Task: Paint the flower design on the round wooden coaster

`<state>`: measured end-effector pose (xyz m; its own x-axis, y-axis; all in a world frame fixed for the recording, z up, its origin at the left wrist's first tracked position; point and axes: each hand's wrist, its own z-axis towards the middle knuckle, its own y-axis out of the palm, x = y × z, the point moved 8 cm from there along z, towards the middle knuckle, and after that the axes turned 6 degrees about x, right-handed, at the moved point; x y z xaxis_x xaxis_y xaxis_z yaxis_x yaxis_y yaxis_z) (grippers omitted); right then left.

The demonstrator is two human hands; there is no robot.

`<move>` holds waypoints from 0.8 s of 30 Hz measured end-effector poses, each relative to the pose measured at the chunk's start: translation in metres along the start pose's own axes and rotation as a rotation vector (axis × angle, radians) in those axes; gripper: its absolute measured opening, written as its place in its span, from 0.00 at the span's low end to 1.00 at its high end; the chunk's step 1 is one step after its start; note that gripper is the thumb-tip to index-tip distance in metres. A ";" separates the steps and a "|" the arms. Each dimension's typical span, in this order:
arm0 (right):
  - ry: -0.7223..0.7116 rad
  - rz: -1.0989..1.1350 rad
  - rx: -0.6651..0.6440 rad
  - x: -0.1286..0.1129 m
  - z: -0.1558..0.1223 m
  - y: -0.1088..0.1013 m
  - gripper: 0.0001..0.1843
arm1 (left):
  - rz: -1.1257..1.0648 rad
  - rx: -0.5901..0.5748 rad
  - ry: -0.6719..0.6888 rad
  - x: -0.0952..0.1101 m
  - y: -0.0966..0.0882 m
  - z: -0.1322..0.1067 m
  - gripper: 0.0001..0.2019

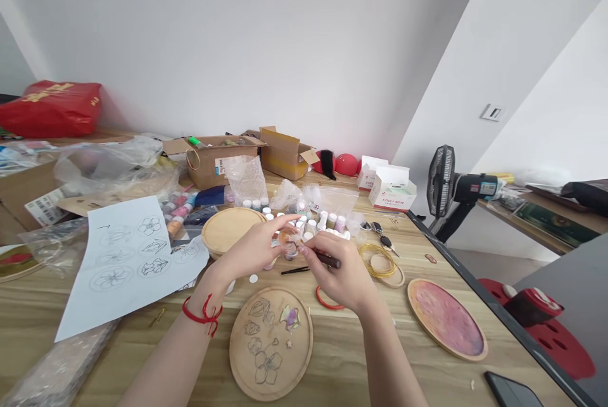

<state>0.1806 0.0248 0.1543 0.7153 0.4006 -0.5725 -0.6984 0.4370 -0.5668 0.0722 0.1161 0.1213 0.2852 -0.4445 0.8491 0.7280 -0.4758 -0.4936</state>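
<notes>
My left hand (251, 246) is closed around a small clear jar (286, 239) with something orange-toned in it. In my right hand (346, 271) is a thin tool with a dark brown handle (329, 259); its slim tip reaches the jar's mouth, and its exact shape is too small to tell. Just below my hands lies a round wooden plate (280, 369) with flower outlines drawn on it, one flower filled with purple and pale yellow-green (289, 317). Small white-capped jars (311, 227) crowd behind my fingers. Black tweezers (295, 269) rest between my hands on the table.
Stacked blank wooden plates (230, 226) and a sheet of flower sketches (123, 261) lie left. Right are a gold wire coil (377, 260), keys (380, 233), a pink-painted plate (446, 318) and a phone (510, 389). Cardboard boxes (225, 163) stand behind; a fan (441, 182) is beyond the table edge.
</notes>
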 end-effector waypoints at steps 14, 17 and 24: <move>0.056 -0.011 0.011 0.008 0.002 0.005 0.13 | 0.091 0.016 0.077 0.003 0.001 0.002 0.29; 0.066 0.038 0.010 0.008 0.002 0.006 0.14 | 0.100 0.009 0.086 0.003 0.002 0.002 0.30; 0.087 0.044 0.026 0.009 0.003 0.007 0.17 | 0.087 0.021 0.062 -0.003 -0.001 0.002 0.30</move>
<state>0.1823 0.0338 0.1466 0.6786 0.3492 -0.6461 -0.7274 0.4415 -0.5254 0.0718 0.1190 0.1199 0.3092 -0.5297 0.7898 0.7152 -0.4179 -0.5602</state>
